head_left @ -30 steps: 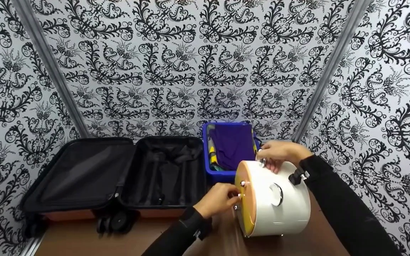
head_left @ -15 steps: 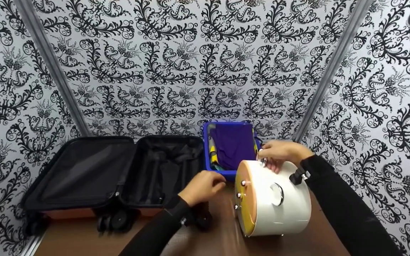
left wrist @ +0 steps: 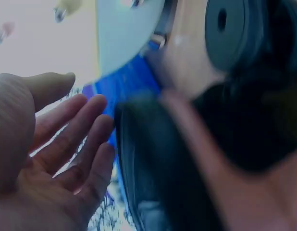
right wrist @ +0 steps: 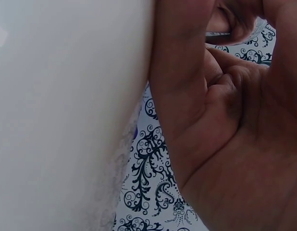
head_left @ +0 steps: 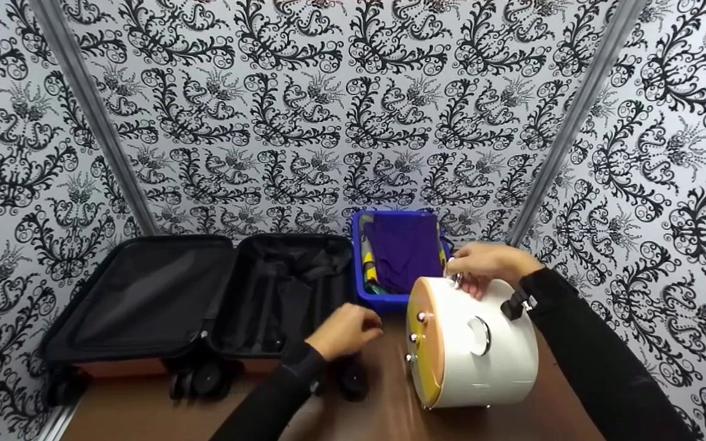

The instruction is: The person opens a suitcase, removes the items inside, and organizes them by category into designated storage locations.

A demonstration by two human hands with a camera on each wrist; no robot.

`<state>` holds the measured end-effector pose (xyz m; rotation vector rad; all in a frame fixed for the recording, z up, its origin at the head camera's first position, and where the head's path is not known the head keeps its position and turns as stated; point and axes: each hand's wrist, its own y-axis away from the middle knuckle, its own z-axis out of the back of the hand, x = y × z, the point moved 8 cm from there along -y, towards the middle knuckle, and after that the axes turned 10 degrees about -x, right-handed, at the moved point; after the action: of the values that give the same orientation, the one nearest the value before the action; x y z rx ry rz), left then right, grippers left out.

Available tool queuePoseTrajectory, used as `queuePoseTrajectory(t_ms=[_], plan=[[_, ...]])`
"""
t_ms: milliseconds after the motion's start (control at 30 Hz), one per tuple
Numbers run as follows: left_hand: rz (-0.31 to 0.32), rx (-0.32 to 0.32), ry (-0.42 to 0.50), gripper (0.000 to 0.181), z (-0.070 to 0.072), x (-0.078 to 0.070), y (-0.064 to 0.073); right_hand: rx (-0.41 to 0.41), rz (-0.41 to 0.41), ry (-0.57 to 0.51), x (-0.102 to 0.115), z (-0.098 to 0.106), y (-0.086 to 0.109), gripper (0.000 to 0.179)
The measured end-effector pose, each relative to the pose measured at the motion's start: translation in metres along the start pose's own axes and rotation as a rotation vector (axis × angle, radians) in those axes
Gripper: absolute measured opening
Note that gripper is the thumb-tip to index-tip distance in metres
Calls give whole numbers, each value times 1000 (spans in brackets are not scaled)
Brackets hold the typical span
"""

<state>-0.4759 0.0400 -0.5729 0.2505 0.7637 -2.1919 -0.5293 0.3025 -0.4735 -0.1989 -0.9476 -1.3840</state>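
Observation:
A white hard-shell case (head_left: 494,373) with a rounded outline stands on the brown table. Its left face is yellow and orange and bears several round metal studs. My right hand (head_left: 491,264) grips a metal fitting at the top of this case; in the right wrist view the fingers are curled close against the white shell, and the fitting is mostly hidden. Left of the case hovers my left hand (head_left: 347,329), holding nothing. The left wrist view has that hand (left wrist: 62,149) with relaxed fingers beside the dark edge of an open suitcase (left wrist: 153,159).
The suitcase (head_left: 144,294) lies spread open on the left, black inside with an orange shell and black wheels (head_left: 206,381). Behind the case stands a blue bin (head_left: 383,300) with a purple cloth (head_left: 405,251) in it. Patterned walls (head_left: 304,110) enclose the table.
My left hand has left the studs on the yellow face and moved left, toward the suitcase's near edge. The right hand keeps its grip and the white case stays in place.

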Motion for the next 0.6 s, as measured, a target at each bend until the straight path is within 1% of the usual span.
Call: queuePoseTrajectory(t_ms=[100, 167, 200, 267, 333, 400, 500, 600], plan=[[-95, 1, -108, 8, -17, -20, -1, 0, 4, 0, 0, 1, 1, 30], [-137, 11, -144, 6, -28, -32, -2, 2, 3, 0, -1, 1, 1, 31], [-143, 24, -137, 6, -34, -37, -2, 1, 2, 1, -1, 1, 2, 31], [-129, 60, -103, 5, -46, -44, -3, 0, -1, 5, -2, 1, 2, 32], [-91, 98, -69, 5, -56, -48, -3, -7, -5, 4, -2, 2, 2, 31], [-57, 114, -71, 8, -64, -50, -3, -16, -7, 5, -1, 3, 2, 31], [-34, 105, -92, 12, -70, -51, -2, -22, -5, 4, -1, 3, 1, 32], [-38, 81, -91, 17, -74, -52, -1, -15, -1, 2, -2, 2, 1, 32]])
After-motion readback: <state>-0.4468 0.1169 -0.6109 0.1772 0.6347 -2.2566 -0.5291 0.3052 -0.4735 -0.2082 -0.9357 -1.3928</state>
